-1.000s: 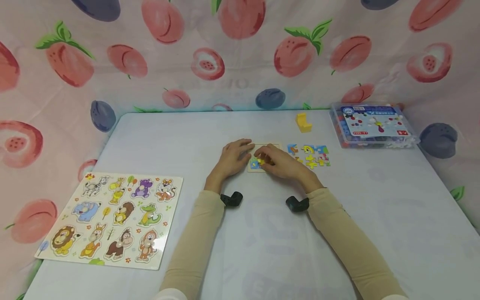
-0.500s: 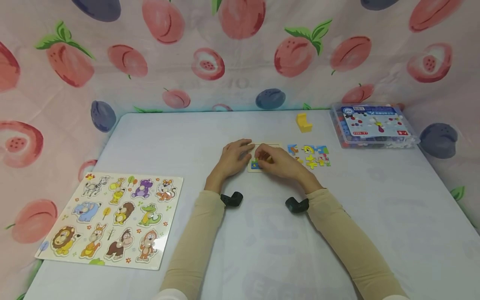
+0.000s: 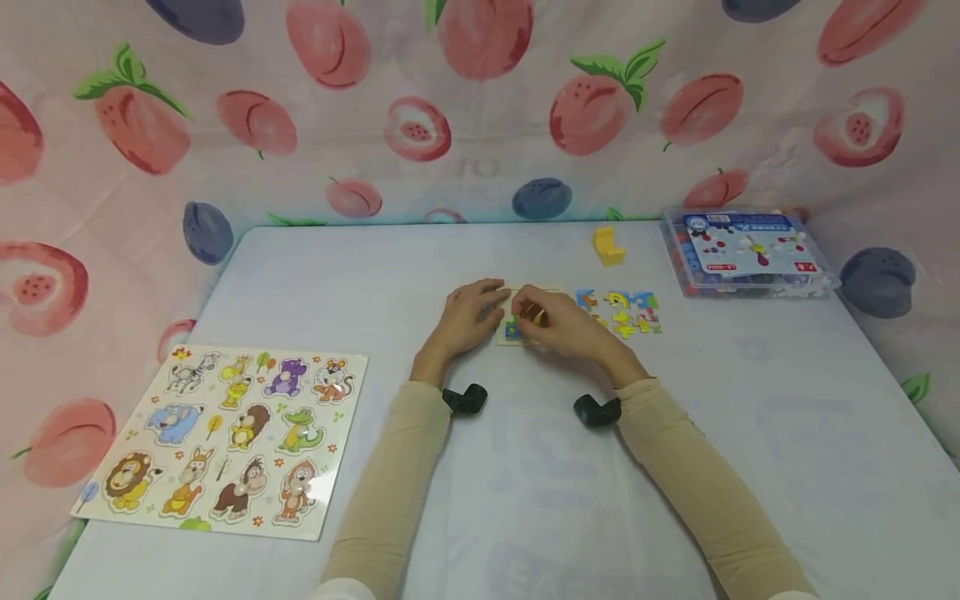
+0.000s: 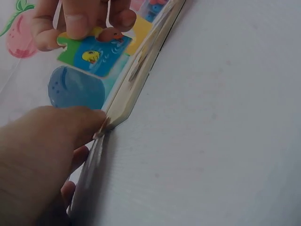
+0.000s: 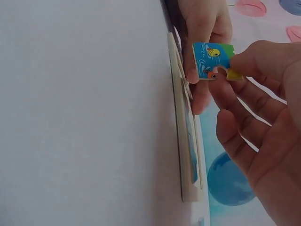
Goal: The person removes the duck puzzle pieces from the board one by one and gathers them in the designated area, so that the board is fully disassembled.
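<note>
Near the middle of the head view, the right hand (image 3: 551, 317) has its grip pinched on one blue-and-green puzzle piece (image 5: 209, 59), held over one shallow puzzle frame (image 4: 123, 106). Thumb and fingers take it at one side, probably to keep the printed face clear. The left hand (image 3: 474, 315), fingers relaxed and grasping nothing, rests its thumb at the frame's edge, seemingly steadying it on the worktop (image 3: 510, 500).

Loose pieces (image 3: 622, 318) lie just right of centre, likely for easy reach; the right hand may cover some, so their number is uncertain. Counted otherwise: one yellow block (image 3: 606, 252) and one clear box (image 3: 750, 254) at upper right, one board (image 3: 339, 417) of eleven animals at lower left.
</note>
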Demonstrator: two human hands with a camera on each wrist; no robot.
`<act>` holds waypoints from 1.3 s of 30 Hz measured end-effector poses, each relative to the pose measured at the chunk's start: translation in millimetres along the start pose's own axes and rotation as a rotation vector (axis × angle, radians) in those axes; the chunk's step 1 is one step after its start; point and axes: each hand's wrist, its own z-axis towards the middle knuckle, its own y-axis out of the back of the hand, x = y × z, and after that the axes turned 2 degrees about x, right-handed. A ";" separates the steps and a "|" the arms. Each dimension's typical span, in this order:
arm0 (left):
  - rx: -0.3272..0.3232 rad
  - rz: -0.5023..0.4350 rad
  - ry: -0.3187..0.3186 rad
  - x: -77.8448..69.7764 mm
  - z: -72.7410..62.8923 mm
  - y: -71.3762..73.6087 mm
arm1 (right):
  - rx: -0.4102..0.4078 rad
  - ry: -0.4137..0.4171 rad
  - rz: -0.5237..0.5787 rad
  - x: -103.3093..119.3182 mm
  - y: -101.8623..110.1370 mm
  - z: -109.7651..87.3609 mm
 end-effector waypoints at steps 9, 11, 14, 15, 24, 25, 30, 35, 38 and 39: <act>-0.026 -0.023 -0.044 1.4 0.0 -1.7 | -0.077 -0.025 0.009 -3.3 26.4 -12.2; -0.035 -0.039 -0.077 0.5 1.1 -3.5 | -0.106 -0.038 -0.001 -5.9 32.5 -17.9; -0.031 -0.053 -0.136 -1.4 2.3 -6.0 | -0.119 -0.065 -0.014 -10.9 39.8 -26.6; -0.023 -0.056 -0.151 -2.2 2.0 -6.3 | -0.113 -0.080 -0.017 -13.3 41.8 -29.6; 0.036 -0.051 -0.175 -4.3 -0.5 -5.7 | -0.031 -0.205 0.045 -31.1 56.1 -56.2; 0.039 -0.053 -0.174 -4.1 -0.5 -5.3 | -0.023 -0.212 0.044 -33.9 56.9 -58.0; 0.053 -0.046 -0.184 -4.9 -1.0 -3.0 | 0.046 -0.255 0.005 -41.8 60.2 -66.8; 0.053 -0.026 -0.202 -4.4 -0.9 -3.4 | 0.087 -0.268 -0.005 -43.3 61.2 -70.1; 0.058 -0.023 -0.207 -4.8 -0.9 -3.9 | 0.106 -0.256 -0.021 -45.0 61.4 -70.4; 0.059 -0.021 -0.206 -5.1 -0.9 -4.0 | 0.110 -0.254 -0.030 -45.4 61.4 -70.5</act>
